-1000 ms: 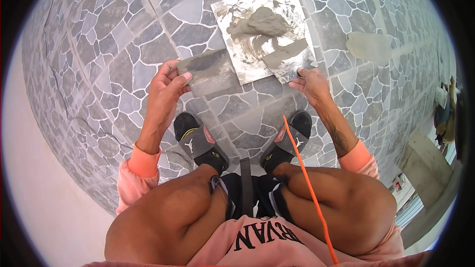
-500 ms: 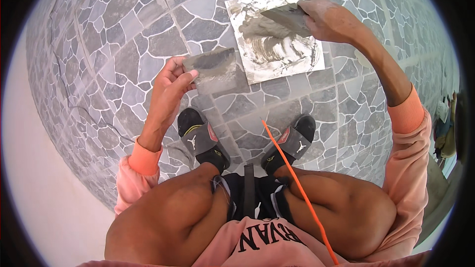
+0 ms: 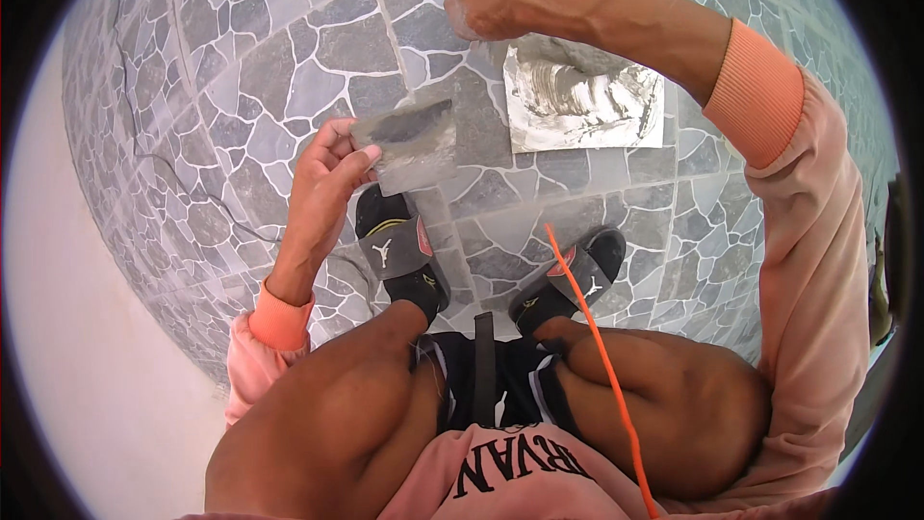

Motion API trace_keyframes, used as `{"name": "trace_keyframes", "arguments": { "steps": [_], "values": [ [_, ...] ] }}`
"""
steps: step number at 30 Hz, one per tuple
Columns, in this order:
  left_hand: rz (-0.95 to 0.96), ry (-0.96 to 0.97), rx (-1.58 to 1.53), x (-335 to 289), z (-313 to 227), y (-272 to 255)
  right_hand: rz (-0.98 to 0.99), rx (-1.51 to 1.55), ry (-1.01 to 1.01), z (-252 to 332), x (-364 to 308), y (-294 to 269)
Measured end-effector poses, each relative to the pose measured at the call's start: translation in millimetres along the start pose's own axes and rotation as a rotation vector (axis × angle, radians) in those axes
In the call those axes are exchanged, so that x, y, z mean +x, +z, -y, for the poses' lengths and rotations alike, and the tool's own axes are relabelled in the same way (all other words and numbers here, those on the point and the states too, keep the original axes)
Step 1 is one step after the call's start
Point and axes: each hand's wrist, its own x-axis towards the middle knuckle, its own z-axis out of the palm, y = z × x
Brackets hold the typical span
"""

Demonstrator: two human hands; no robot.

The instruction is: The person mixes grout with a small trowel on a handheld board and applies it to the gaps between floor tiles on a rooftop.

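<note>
My left hand (image 3: 327,169) pinches a thin, flat grey rectangular plate (image 3: 414,159) by its left edge; dark wet paste is smeared across its upper part. The plate is held above the tiles, over the toe of my left sandal. My right hand (image 3: 476,2) is closed at the top of the view, reaching across to the left, knuckles low by the tiles. What its fingers grip is hidden behind the hand. Under that forearm lies a white square sheet (image 3: 587,120) with swirls of grey cement-like paste (image 3: 568,56), its far part covered by the arm.
Stone-patterned grey floor tiles (image 3: 260,67) with pale joints surround me. My feet in dark slide sandals (image 3: 397,248) stand close to the work. An orange cord (image 3: 606,356) hangs in front of me. A thin dark cable (image 3: 173,162) runs along the left, near a white surface (image 3: 106,299).
My right hand has swung left from the sheet to the tiles beyond it; the dark flat scraper it held is now out of sight. My left hand has barely moved.
</note>
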Motion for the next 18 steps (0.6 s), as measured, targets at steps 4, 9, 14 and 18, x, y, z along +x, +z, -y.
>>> {"name": "trace_keyframes", "arguments": {
  "steps": [4, 9, 14, 18],
  "values": [
    [-0.007, -0.001, 0.017, -1.2, -0.5, -1.8, -0.108, -0.08, -0.186, 18.9, 3.7, 12.1],
    [0.094, -0.003, 0.048, 9.4, -1.8, 12.0, 0.027, 0.002, 0.02, 18.7, -19.2, 40.2],
    [0.14, 0.004, 0.068, 18.5, -7.9, 26.9, -0.1, -0.01, 0.111, -18.1, -91.9, 49.3],
    [0.134, 0.029, 0.053, 21.7, -10.0, 34.1, -0.145, 0.206, 0.166, -13.2, -161.8, 5.7]
  ]
}}
